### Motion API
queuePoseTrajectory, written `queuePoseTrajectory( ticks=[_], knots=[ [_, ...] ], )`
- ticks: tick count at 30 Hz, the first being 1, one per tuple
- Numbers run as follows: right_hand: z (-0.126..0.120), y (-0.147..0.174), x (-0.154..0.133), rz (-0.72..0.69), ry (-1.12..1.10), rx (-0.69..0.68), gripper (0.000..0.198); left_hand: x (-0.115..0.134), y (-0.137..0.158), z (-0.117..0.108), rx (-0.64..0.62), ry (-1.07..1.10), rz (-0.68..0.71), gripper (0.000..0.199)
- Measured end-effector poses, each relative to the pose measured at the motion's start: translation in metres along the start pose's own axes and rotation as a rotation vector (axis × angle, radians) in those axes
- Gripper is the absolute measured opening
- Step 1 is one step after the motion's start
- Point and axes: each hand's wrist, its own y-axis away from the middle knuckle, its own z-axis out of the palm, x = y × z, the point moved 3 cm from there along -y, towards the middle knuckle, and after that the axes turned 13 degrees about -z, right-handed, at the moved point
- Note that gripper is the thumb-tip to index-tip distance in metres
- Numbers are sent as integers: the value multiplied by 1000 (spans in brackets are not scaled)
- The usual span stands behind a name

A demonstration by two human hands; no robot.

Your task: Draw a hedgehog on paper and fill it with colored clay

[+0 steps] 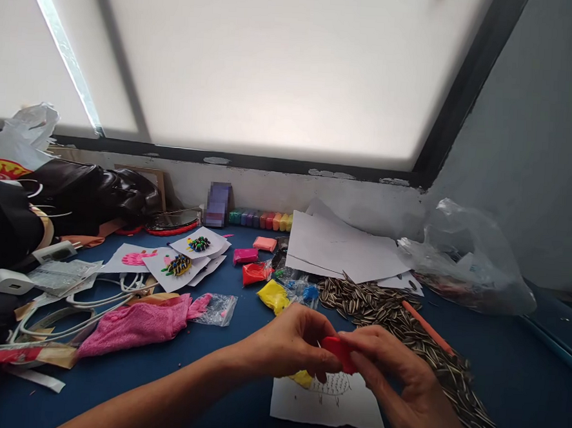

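My left hand [302, 347] and my right hand [393, 369] pinch a piece of red modelling clay [339, 354] between their fingertips. They hold it above a white sheet [327, 413] that bears a drawn outline filled with small marks. Yellow clay [302, 378] covers one end of that drawing, partly hidden by my left hand. Just beyond my hands lie an opened pack of yellow clay [274, 297], a red pack [256, 273] and some blue clay [310, 294] in clear plastic. A pile of striped sunflower seeds [368, 302] spreads behind and right of my right hand.
An orange stick [427, 327] rests on the seeds. White paper sheets [342, 246] and a plastic bag [471, 264] lie behind. To the left are a pink cloth [138, 324], white cables [73, 330], and paper with seed-and-clay figures [179, 267]. Coloured clay blocks [261, 220] line the wall.
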Motion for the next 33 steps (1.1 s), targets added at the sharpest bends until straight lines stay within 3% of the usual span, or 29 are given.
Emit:
queuePoseTrajectory(
  ticks=[3, 8, 14, 25, 33],
  knots=[
    [2, 0, 0, -1, -20, -36, 24, 3, 3, 1, -15, -9, 29, 38],
    [-1, 3, 3, 203, 1, 42, 34, 10, 8, 1, 36, -81, 59, 42],
    [3, 2, 5, 296, -52, -116, 39, 11, 9, 1, 59, -87, 57, 40],
    [5, 3, 3, 298, -165, -71, 40, 11, 9, 2, 77, -77, 51, 47],
    [6, 4, 1, 288, -170, -116, 44, 1, 3, 3, -11, -8, -40, 46]
  ],
)
